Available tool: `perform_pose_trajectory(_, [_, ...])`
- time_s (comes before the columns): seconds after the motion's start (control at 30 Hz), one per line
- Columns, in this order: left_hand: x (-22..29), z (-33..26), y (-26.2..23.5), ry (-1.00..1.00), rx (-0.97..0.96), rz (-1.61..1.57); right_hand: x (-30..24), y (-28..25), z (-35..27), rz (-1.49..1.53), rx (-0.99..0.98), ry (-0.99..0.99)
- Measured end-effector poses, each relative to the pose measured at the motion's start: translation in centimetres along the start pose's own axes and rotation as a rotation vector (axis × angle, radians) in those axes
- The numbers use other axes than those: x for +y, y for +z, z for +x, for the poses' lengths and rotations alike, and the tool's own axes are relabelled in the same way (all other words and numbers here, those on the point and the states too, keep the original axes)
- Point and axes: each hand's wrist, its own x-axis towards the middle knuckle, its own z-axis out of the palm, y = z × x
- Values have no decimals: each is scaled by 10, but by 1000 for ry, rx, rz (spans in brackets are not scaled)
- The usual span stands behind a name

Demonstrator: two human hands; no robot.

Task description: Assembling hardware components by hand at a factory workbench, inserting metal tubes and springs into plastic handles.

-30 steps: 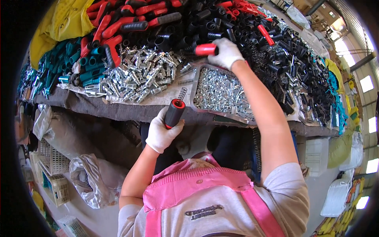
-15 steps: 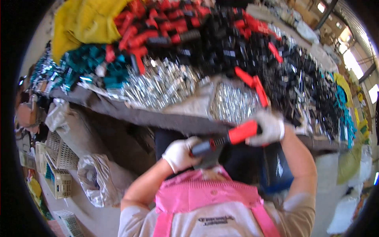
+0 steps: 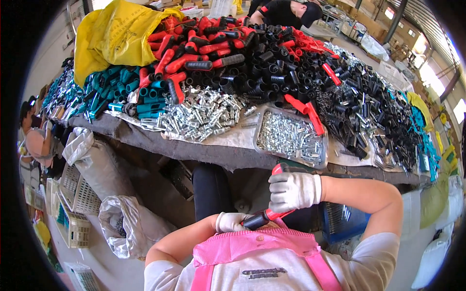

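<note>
Both white-gloved hands grip one red and black tool handle (image 3: 256,221), held close to the pink apron, below the table's front edge. My left hand (image 3: 230,222) is closed round its black end. The fingers of my right hand (image 3: 295,190) wrap its red part, which shows above and below the fist. Just beyond, on the table, a shallow tray (image 3: 316,162) holds small metal pins, with two red handle pieces (image 3: 314,118) across its right corner. Left of the tray lies a heap of silver metal fittings (image 3: 201,114).
Red and black handles (image 3: 194,63), black sleeves (image 3: 274,72) and teal handles (image 3: 121,82) are piled behind, beside a yellow bag (image 3: 116,36). A co-worker (image 3: 286,14) bends over the far side. Sacks (image 3: 124,228) and plastic crates (image 3: 77,228) stand on the floor at left.
Both hands have drawn the tool handle nearer my chest. My right hand has moved left and down, closer to my left hand. The view has also shifted slightly, showing the co-worker.
</note>
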Motion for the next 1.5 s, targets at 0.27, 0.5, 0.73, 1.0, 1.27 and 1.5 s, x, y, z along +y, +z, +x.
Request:
perform_pose_trajectory(0.27, [62,-14,54,-126,931,1590,-50,49,-36,1957,14,1331])
perform_pose_trajectory(0.5, [72,-25,7,208,1128,2146,-38,61,-19,2618,436,1379])
perform_pose_trajectory(0.73, [65,-13,3,8,969,1701,-22,55,-25,1419,112,1157])
perform_pose_trajectory(1.0, [27,2,-10,-203,-40,109,3,24,-4,-12,89,20])
perform_pose_trajectory(1.27, [16,8,-5,-43,-22,92,-13,37,-20,159,99,323])
perform_pose_trajectory(1.5, [34,5,26,-172,547,859,-35,54,-38,335,-15,590])
